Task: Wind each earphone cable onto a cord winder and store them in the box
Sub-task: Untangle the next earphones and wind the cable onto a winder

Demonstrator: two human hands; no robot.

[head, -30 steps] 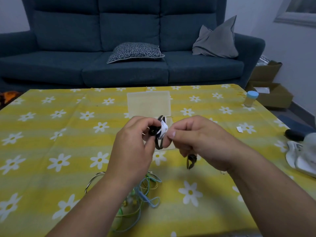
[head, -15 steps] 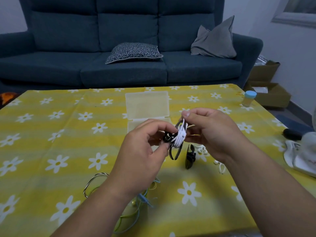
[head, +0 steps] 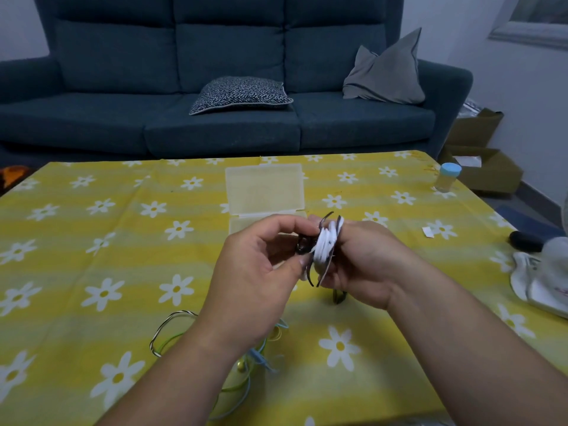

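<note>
Now your right hand (head: 365, 265) grips the cord winder (head: 327, 267), long axis upright, white cable (head: 322, 250) wound on it; your left hand (head: 255, 272) pinches its dark end (head: 302, 245) alongside. The box (head: 264, 186) lies just beyond both hands.

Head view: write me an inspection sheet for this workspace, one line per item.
Surface: table under yellow daisy cloth.
Job's things: cord winder wound with white cable, held above the table; clear box open behind it.
Clutter: blue-capped bottle, paper scrap, white cloth at the right edge.
Grippers: left hand and right hand both pinch the cord winder.
Cables: loose cables, green, blue and striped, tangled near the front edge.
Surroundings: blue sofa with two cushions; cardboard boxes on the floor.
</note>
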